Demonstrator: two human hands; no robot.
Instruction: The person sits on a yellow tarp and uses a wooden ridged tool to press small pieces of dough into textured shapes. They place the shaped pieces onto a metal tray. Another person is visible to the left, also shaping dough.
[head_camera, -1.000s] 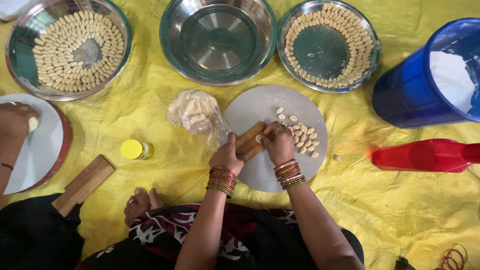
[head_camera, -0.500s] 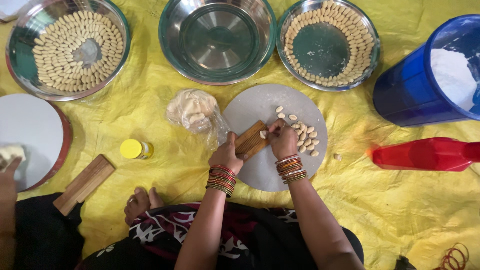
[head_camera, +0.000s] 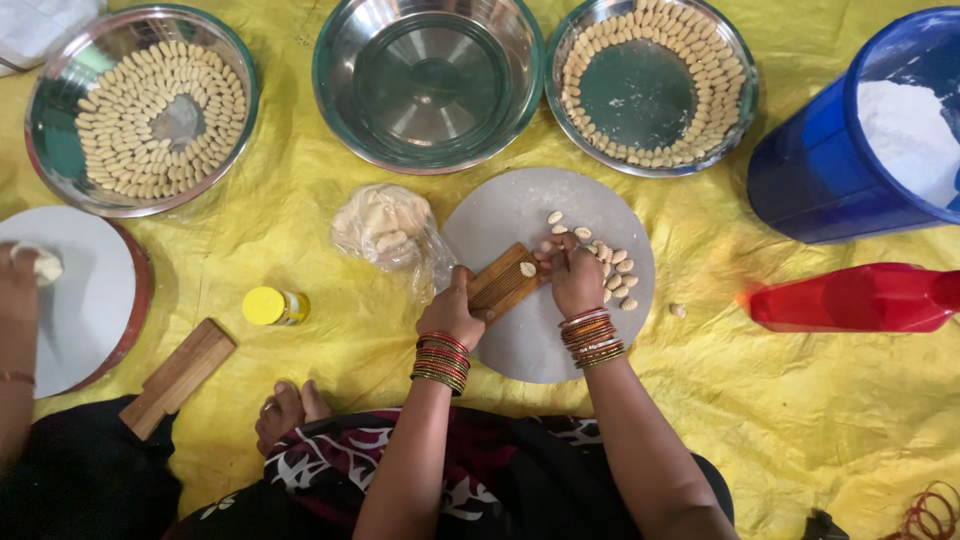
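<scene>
Left hand (head_camera: 452, 310) clamped on the near end of a small ridged wooden board (head_camera: 503, 282), fingers wrapped over its edge, holding it tilted on the round grey slab (head_camera: 520, 345). Right hand (head_camera: 574, 278) curled at the board's far end, fingertips drawn together and pressing down on the ridges; whether they pinch anything cannot be told. One small pale dough piece (head_camera: 527, 269) sits on the board between the two hands, just beside the right fingertips. Just past the right hand, a loose cluster of shaped dough pieces (head_camera: 612, 262) lies on the slab. Beyond the left hand, near the board, a clear bag of dough (head_camera: 385, 226). Farther out from both hands, an empty steel bowl (head_camera: 428, 80). Well off to the left, another person's hand (head_camera: 22, 283) over a second round slab (head_camera: 88, 300).
</scene>
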